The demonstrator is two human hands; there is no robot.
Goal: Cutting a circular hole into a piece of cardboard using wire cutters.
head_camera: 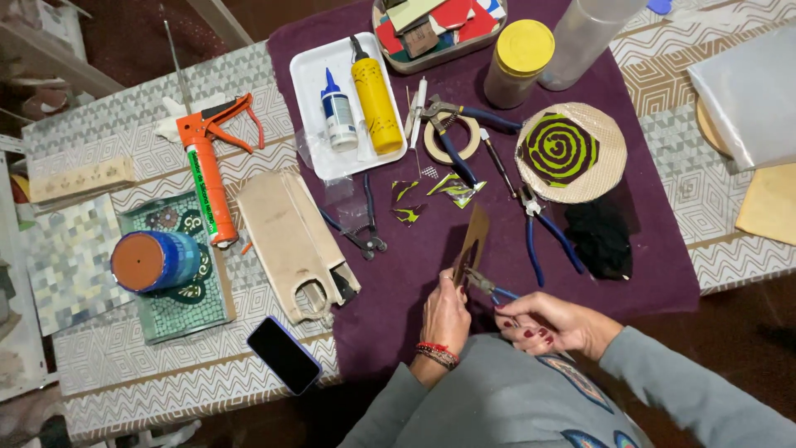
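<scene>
Nearest the gray-sleeved body, over the front edge of the dark purple cloth (647, 274), the left hand (445, 314) pinches the lower end of a thin brown glassy shard (473, 241), held upright, its fingers closed on it. Just beside it the right hand (551, 322), red-nailed, is clamped round the blue handles of a small pair of nippers (485, 284) whose head meets the shard's lower edge. Left of the hands a black phone (283, 355) lies on the patterned table (166, 390). Farther out on the cloth lie green-and-black swirled glass pieces (454, 189), blue-handled pliers (543, 228) and a round woven mat bearing a green spiral tile (572, 152). Beyond them a white tray (308, 75) holds a yellow bottle (376, 104) and a small white glue bottle with a blue tip (338, 114). Far left lies an orange caulking gun (209, 166).
</scene>
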